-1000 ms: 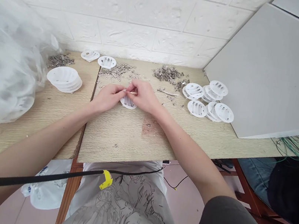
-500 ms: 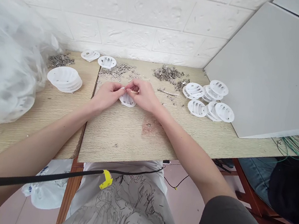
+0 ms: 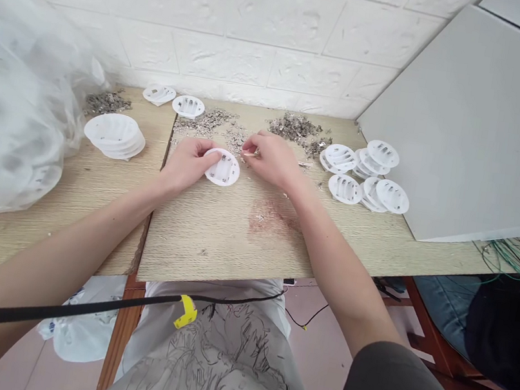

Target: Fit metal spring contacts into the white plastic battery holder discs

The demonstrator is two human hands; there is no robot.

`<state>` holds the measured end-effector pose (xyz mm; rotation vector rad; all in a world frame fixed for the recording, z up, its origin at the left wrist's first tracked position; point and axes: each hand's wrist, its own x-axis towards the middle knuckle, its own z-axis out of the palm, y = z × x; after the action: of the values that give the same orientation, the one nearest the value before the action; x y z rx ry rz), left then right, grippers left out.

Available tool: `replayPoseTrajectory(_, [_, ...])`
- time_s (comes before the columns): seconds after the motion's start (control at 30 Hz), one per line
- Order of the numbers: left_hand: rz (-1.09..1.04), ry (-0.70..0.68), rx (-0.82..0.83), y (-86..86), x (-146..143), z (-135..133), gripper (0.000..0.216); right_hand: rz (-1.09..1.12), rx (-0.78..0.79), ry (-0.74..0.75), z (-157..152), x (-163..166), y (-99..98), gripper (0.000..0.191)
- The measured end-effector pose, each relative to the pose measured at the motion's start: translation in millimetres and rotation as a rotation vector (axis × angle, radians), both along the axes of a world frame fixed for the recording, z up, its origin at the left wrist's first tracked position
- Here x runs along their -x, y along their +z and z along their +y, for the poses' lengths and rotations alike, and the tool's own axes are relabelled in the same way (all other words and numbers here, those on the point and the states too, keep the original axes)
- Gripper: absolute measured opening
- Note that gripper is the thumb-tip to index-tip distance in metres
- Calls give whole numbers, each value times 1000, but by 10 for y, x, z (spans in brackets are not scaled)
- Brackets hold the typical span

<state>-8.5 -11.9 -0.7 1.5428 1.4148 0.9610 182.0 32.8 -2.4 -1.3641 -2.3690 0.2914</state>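
My left hand (image 3: 189,168) grips the left edge of a round white plastic battery holder (image 3: 224,174), thumb on its face. Small metal clips show in its slots. To the right, my right hand (image 3: 271,159) has thumb and fingers drawn together just above the wood; what they hold, if anything, is too small to make out. It is beside a scatter of small metal clips (image 3: 236,138). Behind it lies a denser heap of metal pieces (image 3: 292,126). A thin metal tool (image 3: 304,164), probably tweezers, is partly hidden by the right wrist.
More white holders (image 3: 379,183) are grouped at the right, beside a grey panel (image 3: 485,124). A stack of white holders (image 3: 113,134) stands at the left near a large clear plastic bag (image 3: 9,138). A black cable (image 3: 127,300) crosses in front of my lap.
My right hand has left the battery holder and moved right toward the loose metal clips. My left hand keeps hold of the holder, whose face is now more exposed.
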Motion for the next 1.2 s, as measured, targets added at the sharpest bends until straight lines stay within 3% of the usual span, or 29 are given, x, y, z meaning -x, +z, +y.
replayPoseTrajectory(0.27, [139,-57,-43,-13,-2,-11,18,-76,35,-33,9,-63,-4,17])
replayPoseTrajectory(0.6, [324,-228,-128,-29,-7,-37,26,-65,17,-24,36,-94,7,12])
replayPoseTrajectory(0.93, [536,-516,-229,48,-125,-233,27,-95,29,2,-16,-52,61,15])
replayPoseTrajectory(1.07, [531,-623,-235,46,-152,-272,29,-110,33,-1,-15,-42,52,16])
replayPoseTrajectory(1.2, [397,-608,-161,7,-130,-222,23,-72,41,3,7,-30,-1,14])
